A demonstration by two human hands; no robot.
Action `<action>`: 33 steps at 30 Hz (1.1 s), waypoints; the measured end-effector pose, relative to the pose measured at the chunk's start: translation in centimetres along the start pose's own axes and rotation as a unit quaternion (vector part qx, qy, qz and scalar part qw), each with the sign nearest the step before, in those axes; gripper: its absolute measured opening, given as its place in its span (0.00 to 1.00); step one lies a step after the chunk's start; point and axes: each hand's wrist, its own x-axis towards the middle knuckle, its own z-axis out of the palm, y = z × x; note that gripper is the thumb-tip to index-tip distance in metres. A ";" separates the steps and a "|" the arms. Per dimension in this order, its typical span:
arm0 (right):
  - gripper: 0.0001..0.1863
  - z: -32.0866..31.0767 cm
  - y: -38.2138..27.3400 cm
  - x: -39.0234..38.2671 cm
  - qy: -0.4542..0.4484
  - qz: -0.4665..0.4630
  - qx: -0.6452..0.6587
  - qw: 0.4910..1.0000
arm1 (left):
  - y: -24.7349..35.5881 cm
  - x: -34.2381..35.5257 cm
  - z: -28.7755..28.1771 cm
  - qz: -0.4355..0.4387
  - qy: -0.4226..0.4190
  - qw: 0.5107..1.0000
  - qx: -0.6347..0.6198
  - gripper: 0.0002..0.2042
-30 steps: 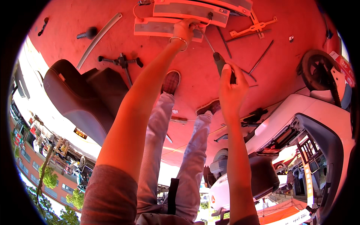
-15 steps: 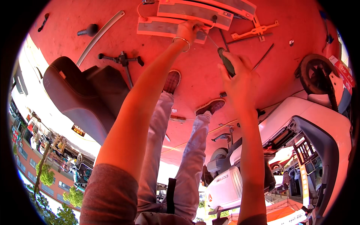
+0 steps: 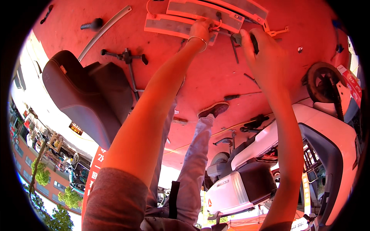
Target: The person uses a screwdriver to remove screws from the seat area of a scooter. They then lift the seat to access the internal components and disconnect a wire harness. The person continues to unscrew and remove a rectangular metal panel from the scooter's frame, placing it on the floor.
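Along the far edge lie several long curved panels [image 3: 200,12] with grey faces and pale rims, a thin cable [image 3: 219,21] running near the end of one. My left hand [image 3: 201,32], with a bracelet at the wrist, is closed at that panel end, beside the cable. Its fingertips cover whatever they pinch. My right hand [image 3: 266,52] grips a dark-handled screwdriver [image 3: 237,39], whose shaft points left toward my left fingertips. My fingers and the panel area make its tip hard to see.
A dark scooter seat [image 3: 77,84] lies at left, near a metal strip [image 3: 104,32] and a black T-shaped tool [image 3: 126,57]. Another screwdriver [image 3: 232,97] lies on the red floor by my shoe [image 3: 214,109]. A white scooter [image 3: 323,131] and a wheel [image 3: 325,80] are at right.
My right hand has moved up and right with the screwdriver, whose shaft now lies flatter. My left hand has shifted slightly right along the panels. The view has moved slightly.
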 end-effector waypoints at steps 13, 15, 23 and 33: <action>0.17 -0.3 2.0 0.3 0.027 -0.086 -0.078 0.993 | -0.1 0.4 -0.1 0.008 -0.009 1.000 -0.021 0.11; 0.17 0.5 2.3 0.3 0.054 -0.137 -0.074 0.986 | 0.0 0.0 0.2 -0.002 -0.005 1.000 -0.016 0.11; 0.16 1.1 0.6 0.0 0.077 -0.113 -0.030 0.990 | 0.4 0.3 -0.3 -0.029 -0.030 0.999 -0.018 0.11; 0.14 -0.1 -1.4 1.2 0.033 -0.128 -0.015 0.991 | 2.2 0.1 0.0 -0.077 -0.014 0.995 0.057 0.06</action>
